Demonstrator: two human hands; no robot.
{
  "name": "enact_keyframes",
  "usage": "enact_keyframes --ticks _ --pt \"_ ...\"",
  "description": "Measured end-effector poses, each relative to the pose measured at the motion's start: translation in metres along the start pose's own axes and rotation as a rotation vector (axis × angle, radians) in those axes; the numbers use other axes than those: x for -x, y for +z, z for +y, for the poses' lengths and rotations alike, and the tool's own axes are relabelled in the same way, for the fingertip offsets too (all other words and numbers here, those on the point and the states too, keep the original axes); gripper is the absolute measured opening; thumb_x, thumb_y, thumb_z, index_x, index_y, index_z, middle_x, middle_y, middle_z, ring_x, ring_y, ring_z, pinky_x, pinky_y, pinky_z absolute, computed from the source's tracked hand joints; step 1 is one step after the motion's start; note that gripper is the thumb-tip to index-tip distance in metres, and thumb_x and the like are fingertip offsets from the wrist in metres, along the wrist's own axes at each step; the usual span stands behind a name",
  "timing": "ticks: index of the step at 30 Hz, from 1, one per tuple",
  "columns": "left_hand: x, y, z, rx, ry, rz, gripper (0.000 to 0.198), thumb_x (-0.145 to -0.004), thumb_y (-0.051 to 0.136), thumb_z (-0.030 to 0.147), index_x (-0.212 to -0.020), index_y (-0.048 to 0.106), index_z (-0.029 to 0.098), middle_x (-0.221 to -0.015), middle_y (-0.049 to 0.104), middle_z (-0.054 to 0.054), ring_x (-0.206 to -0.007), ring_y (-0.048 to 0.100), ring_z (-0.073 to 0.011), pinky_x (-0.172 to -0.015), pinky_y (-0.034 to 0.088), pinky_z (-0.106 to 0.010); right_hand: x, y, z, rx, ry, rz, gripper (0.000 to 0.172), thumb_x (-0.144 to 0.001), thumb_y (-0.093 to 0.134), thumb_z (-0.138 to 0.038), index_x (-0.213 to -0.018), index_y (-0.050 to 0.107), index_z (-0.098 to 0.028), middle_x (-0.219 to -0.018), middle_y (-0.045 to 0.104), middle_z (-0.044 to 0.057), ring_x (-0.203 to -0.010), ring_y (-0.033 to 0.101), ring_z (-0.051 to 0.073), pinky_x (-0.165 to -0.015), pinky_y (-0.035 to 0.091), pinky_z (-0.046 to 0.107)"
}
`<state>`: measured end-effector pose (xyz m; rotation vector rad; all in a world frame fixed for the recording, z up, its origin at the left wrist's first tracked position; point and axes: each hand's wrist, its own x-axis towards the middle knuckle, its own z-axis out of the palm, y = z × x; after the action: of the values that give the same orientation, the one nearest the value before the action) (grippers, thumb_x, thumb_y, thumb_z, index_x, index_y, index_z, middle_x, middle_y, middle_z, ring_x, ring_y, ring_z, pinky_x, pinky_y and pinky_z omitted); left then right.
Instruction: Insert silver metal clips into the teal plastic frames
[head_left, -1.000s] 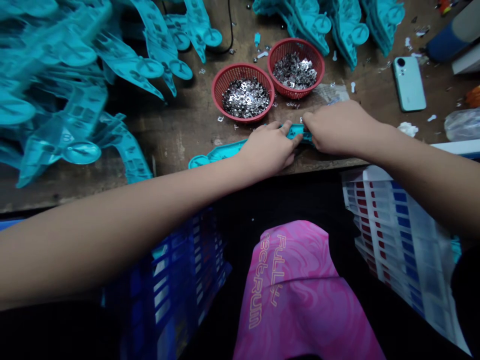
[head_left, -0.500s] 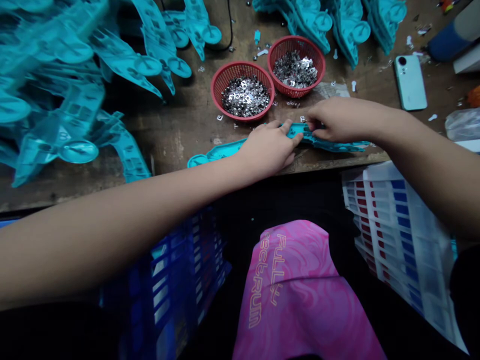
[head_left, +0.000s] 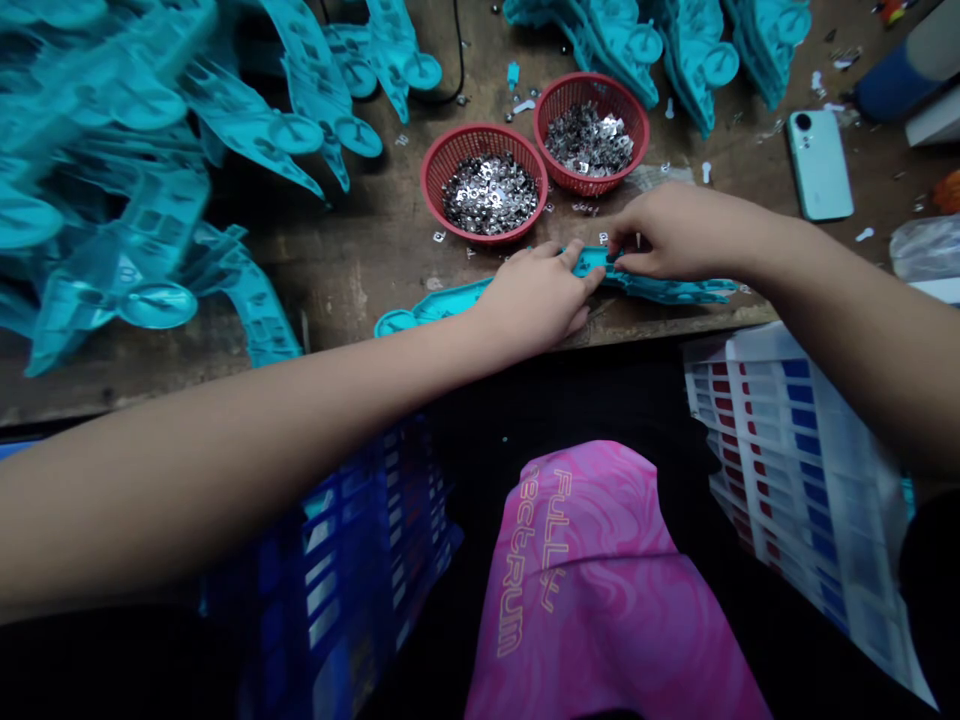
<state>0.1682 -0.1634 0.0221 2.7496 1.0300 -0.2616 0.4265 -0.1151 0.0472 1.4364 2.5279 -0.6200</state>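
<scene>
A long teal plastic part [head_left: 442, 302] lies along the front of the wooden table, its middle covered by my hands. My left hand [head_left: 536, 295] grips it from above, with some fingers stretched across it and the thumb side at its near edge. Just to the right, my right hand [head_left: 667, 235] is closed in a pinch, fingertips down at the part; whatever they hold is too small and hidden to name. Behind my hands stand two red baskets, the left basket [head_left: 426, 185] and the right basket [head_left: 637, 150], both with small metal clips [head_left: 491, 195] inside.
Teal parts [head_left: 157, 190] are heaped at the left, and stacked ones [head_left: 701, 70] stand at the back. A phone [head_left: 821, 170] lies at the right among scattered bits. Below the table edge are a blue crate [head_left: 360, 560] and a white crate [head_left: 780, 440].
My right hand has shifted very slightly left and up, its fingers still pinched at the teal part. My left hand stays where it was.
</scene>
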Motion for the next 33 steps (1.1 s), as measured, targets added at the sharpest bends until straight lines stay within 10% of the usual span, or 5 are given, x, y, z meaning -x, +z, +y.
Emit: enact_keyframes --ticks 10,21,33 --pt "0.001 0.002 -0.001 0.001 0.014 0.013 0.065 -0.126 0.059 0.03 -0.188 0.071 0.02 -0.202 0.059 -0.024 -0.171 0.074 -0.0452 -0.143 0.061 -0.061 -0.012 0.014 -0.001 0.065 0.041 0.012 0.037 -0.108 0.075 -0.05 -0.128 0.101 -0.031 -0.107 0.095 0.013 -0.102 0.082 0.042 -0.091 0.055 0.05" --pt "0.003 -0.005 0.001 0.004 -0.009 -0.026 0.063 -0.129 0.061 0.031 -0.19 0.07 0.019 -0.205 0.055 -0.025 -0.174 0.072 -0.0455 -0.141 0.062 -0.059 0.011 -0.028 -0.011 -0.135 0.159 -0.009 0.013 -0.1 0.083 -0.024 -0.109 0.093 -0.023 -0.106 0.095 0.013 -0.096 0.083 0.033 -0.093 0.056 0.046" --pt "0.002 -0.001 0.0 -0.025 0.001 0.013 0.06 -0.128 0.063 0.032 -0.186 0.074 0.023 -0.2 0.062 -0.022 -0.168 0.075 -0.0424 -0.138 0.063 -0.055 0.004 -0.021 0.004 -0.167 0.193 -0.079 0.018 -0.111 0.088 -0.04 -0.11 0.095 -0.023 -0.101 0.095 0.011 -0.094 0.081 0.031 -0.095 0.058 0.047"
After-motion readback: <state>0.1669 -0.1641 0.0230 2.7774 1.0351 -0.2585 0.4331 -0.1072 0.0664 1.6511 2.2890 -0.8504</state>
